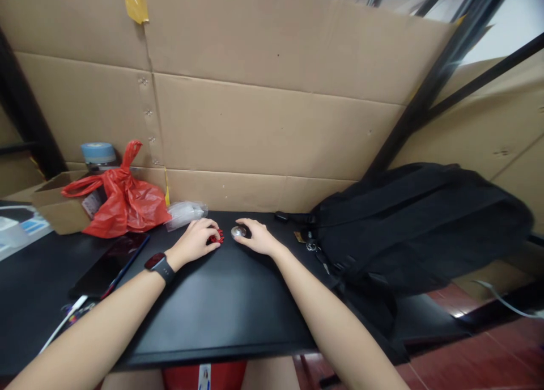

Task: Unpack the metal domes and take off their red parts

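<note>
On the black table (212, 305), my left hand (196, 241) is curled around a small red object (217, 237), whose shape is partly hidden by the fingers. Just to its right, my right hand (257, 237) has its thumb and fingers closed about a small round silvery object (238, 231). Both hands rest low at the table, side by side with a narrow gap between the two objects. A dark watch (160, 265) is on my left wrist.
A red plastic bag (127, 203), a cardboard box (62, 208) and clear plastic packaging (187, 213) stand at the back left. A phone (110, 265) lies left of my forearm. A black backpack (416, 225) fills the right. Cardboard (263, 129) walls the back.
</note>
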{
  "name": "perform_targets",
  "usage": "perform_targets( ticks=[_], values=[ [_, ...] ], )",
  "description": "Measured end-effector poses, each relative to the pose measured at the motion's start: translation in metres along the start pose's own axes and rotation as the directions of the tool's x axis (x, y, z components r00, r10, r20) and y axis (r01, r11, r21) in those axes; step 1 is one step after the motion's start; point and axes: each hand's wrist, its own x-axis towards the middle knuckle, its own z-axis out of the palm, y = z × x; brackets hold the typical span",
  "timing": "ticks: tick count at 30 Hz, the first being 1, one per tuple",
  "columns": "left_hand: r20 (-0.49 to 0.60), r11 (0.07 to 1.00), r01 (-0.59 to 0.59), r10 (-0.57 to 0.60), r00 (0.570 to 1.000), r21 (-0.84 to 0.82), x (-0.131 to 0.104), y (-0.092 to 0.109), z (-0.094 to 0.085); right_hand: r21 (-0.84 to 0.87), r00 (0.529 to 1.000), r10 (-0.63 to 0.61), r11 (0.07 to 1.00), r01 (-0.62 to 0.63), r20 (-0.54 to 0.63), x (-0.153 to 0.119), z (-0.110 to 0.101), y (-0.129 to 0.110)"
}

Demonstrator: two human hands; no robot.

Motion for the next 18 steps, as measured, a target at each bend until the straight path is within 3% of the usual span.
perform_targets(
  ticks=[11,18],
  values=[
    [-0.089,0.998,0.062,-0.064,0.994,-0.028,0.005,0.011,-0.007,-0.001,0.997,-0.058,0.998,0.058,-0.043,0.002,-0.001,-0.003],
    [-0.145,0.996,0.069,-0.077,0.987,-0.057,0.006,0.016,-0.009,0.125,0.991,-0.042,0.990,0.058,-0.127,0.004,-0.002,-0.005]
  ],
)
